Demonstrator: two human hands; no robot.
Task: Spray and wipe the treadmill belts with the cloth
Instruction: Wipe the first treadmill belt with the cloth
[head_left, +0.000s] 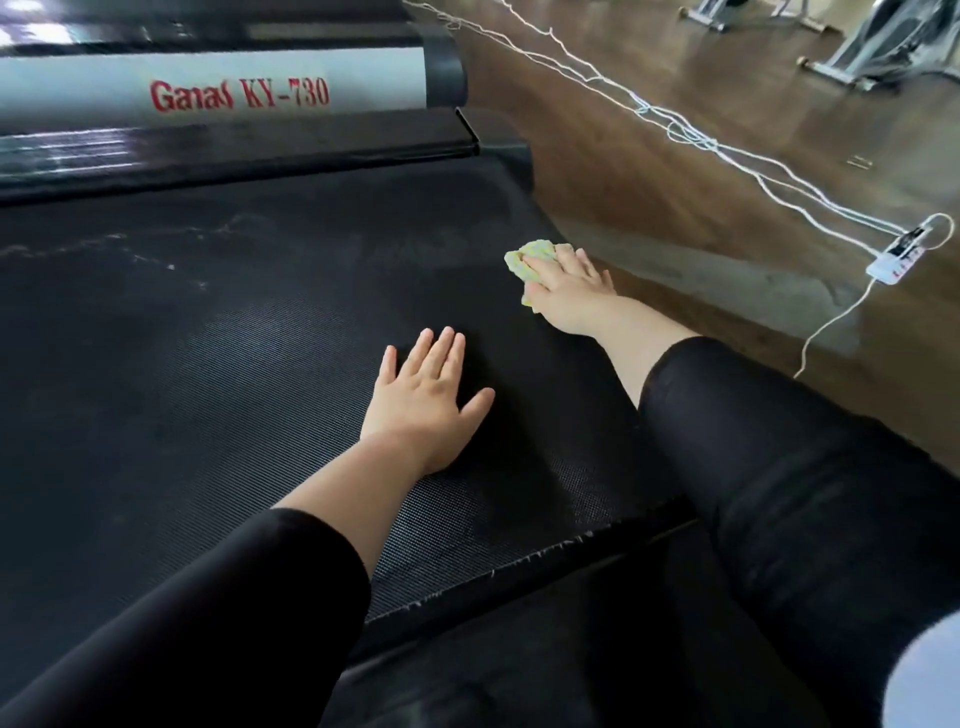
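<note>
Far left on my feed, a silver side panel (218, 91) reads "Ganas KY-730" in red letters, clear enough even through the wide-angle bend. Its left end runs out of frame. Below it sits a glossy black rail (234, 148), and below that the treadmill belt (208, 389), black and finely ribbed, fills most of the view. Pale streaks (130, 252) cross the belt's upper left; I can't tell whether they're wet or dry.

Toward the middle, my left hand (426, 397) lies flat on the belt, palm down, fingers straight and together, thumb splayed out, gripping nothing. A black sleeve covers that arm to mid-forearm. Nearer me the belt's edge (519, 564) is frayed, with small threads sticking up.

Further right, the cloth (522, 260), yellow-green and bunched, sits on the belt close to its far right edge. My right hand (569, 288) is on top of it, palm down, fingers spread and pressing it against the belt rather than curled round it. Most of the cloth is hidden under the hand; only its left fringe shows.

Off the belt is a brown wooden floor (649, 171) with white cables (691, 137) trailing across it to a white power strip (896, 257). Its red markings are too small to read. At the top right, grey machine frames (878, 57) are cut off by the edge.
</note>
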